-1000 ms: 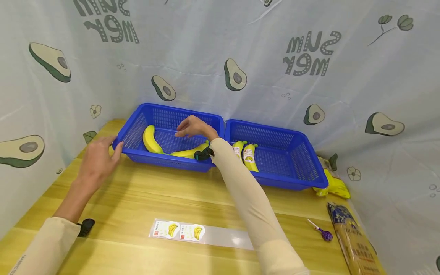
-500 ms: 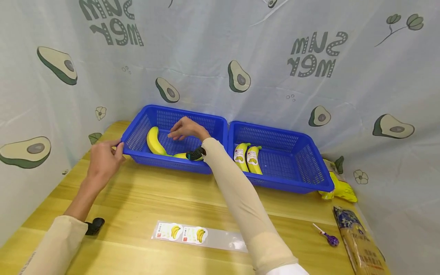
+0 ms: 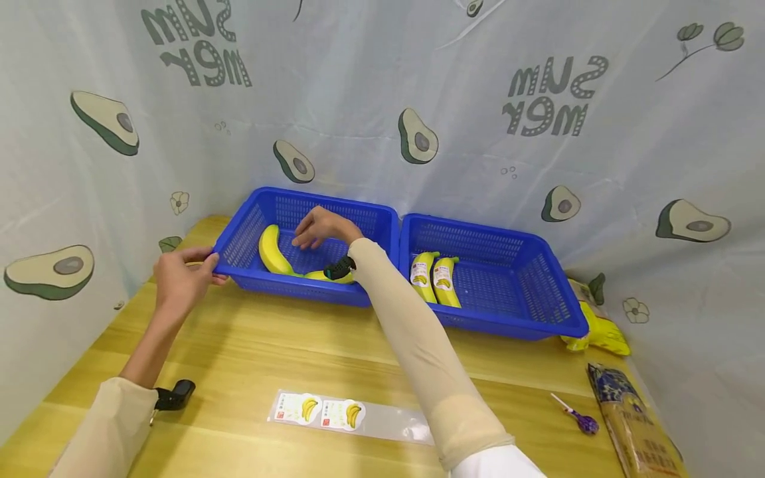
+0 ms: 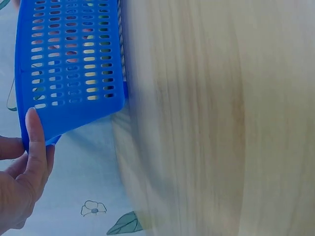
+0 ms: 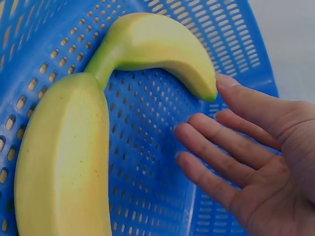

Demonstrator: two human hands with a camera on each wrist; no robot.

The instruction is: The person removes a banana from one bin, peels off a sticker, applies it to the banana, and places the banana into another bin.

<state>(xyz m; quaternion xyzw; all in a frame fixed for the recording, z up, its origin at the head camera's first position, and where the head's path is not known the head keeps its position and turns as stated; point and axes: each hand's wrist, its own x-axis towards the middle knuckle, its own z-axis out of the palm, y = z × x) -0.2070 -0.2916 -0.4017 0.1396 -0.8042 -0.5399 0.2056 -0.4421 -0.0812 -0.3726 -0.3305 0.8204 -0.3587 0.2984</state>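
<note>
My left hand (image 3: 182,275) pinches the near left corner of the left blue basket (image 3: 299,287); the left wrist view has the fingers (image 4: 35,142) along the outside of its wall. Inside that basket lie two yellow bananas with no label showing, one banana (image 3: 273,251) at the left end and one banana (image 3: 329,275) along the near side. Above the basket floor my right hand (image 3: 323,227) hovers with fingers apart and holds nothing. In the right wrist view its thumb comes close to the tip of one banana (image 5: 162,42); I cannot tell whether they touch.
Beside it the right blue basket (image 3: 496,318) holds two labelled bananas (image 3: 443,282). A clear strip with two banana stickers (image 3: 323,413) lies on the wooden table (image 3: 251,345). At the right are a purple lollipop (image 3: 587,423), a brown packet (image 3: 636,425) and a yellow bag (image 3: 606,334).
My right hand has moved a little left and down within the left basket. The left hand's fingers have closed more firmly around the basket corner. The head view has shifted slightly.
</note>
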